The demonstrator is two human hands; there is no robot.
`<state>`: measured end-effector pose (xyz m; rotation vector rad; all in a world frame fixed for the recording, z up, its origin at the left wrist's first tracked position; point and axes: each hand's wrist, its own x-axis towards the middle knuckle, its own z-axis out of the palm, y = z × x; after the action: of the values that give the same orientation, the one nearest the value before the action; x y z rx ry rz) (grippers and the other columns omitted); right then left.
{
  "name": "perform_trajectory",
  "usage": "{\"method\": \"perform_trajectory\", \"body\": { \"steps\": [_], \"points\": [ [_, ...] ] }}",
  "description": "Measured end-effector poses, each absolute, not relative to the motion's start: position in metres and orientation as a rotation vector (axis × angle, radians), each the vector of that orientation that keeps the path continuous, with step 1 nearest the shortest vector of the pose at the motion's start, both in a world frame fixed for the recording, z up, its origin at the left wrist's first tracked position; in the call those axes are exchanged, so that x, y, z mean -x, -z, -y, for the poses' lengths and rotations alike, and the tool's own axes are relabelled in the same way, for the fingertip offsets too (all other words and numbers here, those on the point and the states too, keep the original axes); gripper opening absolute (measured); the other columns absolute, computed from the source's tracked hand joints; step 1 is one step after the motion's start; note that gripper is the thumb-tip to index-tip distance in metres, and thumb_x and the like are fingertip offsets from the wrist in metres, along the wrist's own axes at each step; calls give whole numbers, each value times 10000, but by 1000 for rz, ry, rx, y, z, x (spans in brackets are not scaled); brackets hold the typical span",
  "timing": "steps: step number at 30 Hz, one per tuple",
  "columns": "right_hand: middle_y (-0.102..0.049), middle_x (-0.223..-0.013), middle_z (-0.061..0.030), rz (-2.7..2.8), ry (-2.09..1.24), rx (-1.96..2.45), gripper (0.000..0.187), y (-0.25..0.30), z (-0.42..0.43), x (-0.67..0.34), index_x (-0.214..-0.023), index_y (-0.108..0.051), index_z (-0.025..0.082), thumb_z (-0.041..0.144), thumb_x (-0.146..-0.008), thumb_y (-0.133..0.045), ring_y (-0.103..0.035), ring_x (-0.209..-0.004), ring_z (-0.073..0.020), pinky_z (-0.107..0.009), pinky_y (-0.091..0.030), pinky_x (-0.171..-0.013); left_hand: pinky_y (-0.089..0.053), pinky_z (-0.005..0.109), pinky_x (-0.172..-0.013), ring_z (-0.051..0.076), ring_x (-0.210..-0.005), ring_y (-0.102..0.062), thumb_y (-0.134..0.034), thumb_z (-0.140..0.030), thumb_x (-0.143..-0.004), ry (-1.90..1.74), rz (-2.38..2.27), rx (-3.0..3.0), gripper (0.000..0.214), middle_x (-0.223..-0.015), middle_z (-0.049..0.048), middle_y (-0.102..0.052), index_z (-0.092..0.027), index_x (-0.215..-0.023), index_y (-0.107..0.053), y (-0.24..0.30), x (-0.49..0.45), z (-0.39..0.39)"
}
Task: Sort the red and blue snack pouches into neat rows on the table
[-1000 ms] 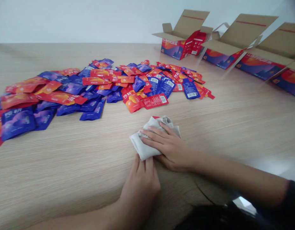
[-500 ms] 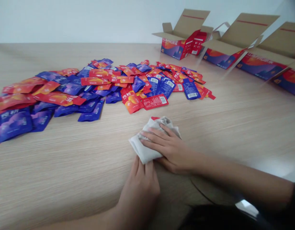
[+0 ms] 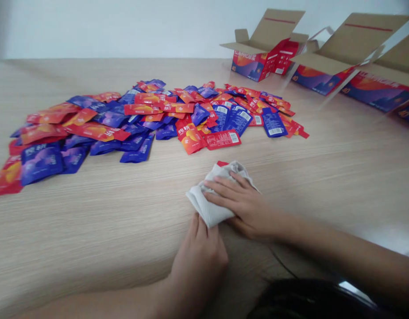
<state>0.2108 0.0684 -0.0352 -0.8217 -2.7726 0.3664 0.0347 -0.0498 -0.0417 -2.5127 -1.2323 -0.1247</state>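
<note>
My right hand (image 3: 246,206) lies over a folded white cloth (image 3: 213,210), fingers along its top and thumb tucked low at its near side. A small red corner (image 3: 222,163), like that of a pouch, sticks out past the cloth's far edge; the rest is covered. At the near edge of the cloth, my left hand (image 3: 204,254) is closed, with its fingertips hidden under the fabric, so what it grips does not show. Beyond both hands spreads a heap of red-orange pouches (image 3: 191,137) and blue-purple pouches (image 3: 41,163).
Several printed cartons with raised flaps stand at the back right, among them a carton (image 3: 247,65) and another carton (image 3: 312,79). A red pouch (image 3: 223,139) lies at the heap's near edge. The wood-grain table (image 3: 91,230) reaches back to a pale wall.
The view has shifted slightly left, so the heap, cartons and hands all appear further right. Both hands keep nearly the same hold at the cloth.
</note>
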Motion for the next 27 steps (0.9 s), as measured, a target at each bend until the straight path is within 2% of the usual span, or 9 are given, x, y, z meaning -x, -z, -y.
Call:
{"method": "perform_trajectory", "body": {
  "steps": [3,6,8,11,15,18,22,25,27],
  "points": [
    [-375,-1546,-59,2670,-327,948,513,36,-71,-213,-1461,-426,253,254,-948,-436,-317,-1432,-245,-550,-150,-1189,-590,416,-839,351,-1073,-658,-483,-119,-824,161,1254,2517,358,-1151,268,-674,35,-1067,-697,34,-32,41],
    [-389,-1539,-54,2682,-422,886,489,33,-73,-217,-1446,-447,253,274,-957,-440,-314,-1433,-250,-544,-169,-1186,-582,410,-740,306,-925,-668,-499,-201,-864,193,1388,2626,264,-979,177,-700,-67,-959,-705,19,-24,18],
    [-482,-1475,-57,2598,-538,898,450,31,-77,-222,-1412,-488,243,290,-969,-428,-406,-1375,-252,-517,-257,-1160,-561,419,-720,282,-861,-635,-509,-315,-907,138,1594,2611,257,-918,132,-668,-115,-939,-668,11,-18,2],
    [-663,-1237,-91,2304,-644,1119,390,30,-87,-230,-1297,-592,198,343,-986,-407,-604,-1130,-274,-471,-453,-992,-531,449,-752,307,-907,-590,-541,-541,-887,33,1797,2500,447,-957,143,-624,-107,-972,-610,9,-14,-13],
    [-679,-1186,-96,2164,-600,1206,406,30,-96,-238,-1328,-566,199,353,-985,-410,-623,-1056,-284,-450,-481,-922,-500,447,-806,312,-965,-569,-593,-665,-805,62,1765,2546,606,-1001,131,-610,-109,-1044,-559,17,-18,-18],
    [-648,-1255,-107,2198,-526,1220,409,31,-95,-239,-1332,-554,178,328,-981,-409,-595,-1125,-291,-464,-449,-969,-493,401,-775,276,-921,-587,-641,-540,-836,109,1733,2606,475,-951,96,-626,-121,-1034,-538,12,-21,-19],
    [-663,-1231,-103,2201,-472,1279,382,31,-96,-241,-1281,-586,176,324,-976,-411,-604,-1111,-297,-461,-457,-946,-474,380,-701,258,-852,-603,-562,-183,-894,149,1507,2556,69,-925,74,-643,-163,-959,-554,-5,-19,-21],
    [-695,-1142,-114,2173,-458,1345,375,30,-100,-245,-1243,-604,160,328,-976,-401,-637,-1026,-295,-443,-488,-877,-475,406,-671,290,-866,-615,-501,-93,-885,76,1350,2509,130,-951,76,-665,-182,-924,-589,-5,-18,-19],
    [-667,-1212,-124,2220,-418,1337,387,31,-103,-247,-1270,-587,151,319,-974,-405,-609,-1106,-300,-462,-466,-937,-492,405,-687,288,-887,-627,-499,-81,-880,45,1365,2542,157,-1004,87,-674,-169,-948,-610,1,-18,-16]
  ]
}}
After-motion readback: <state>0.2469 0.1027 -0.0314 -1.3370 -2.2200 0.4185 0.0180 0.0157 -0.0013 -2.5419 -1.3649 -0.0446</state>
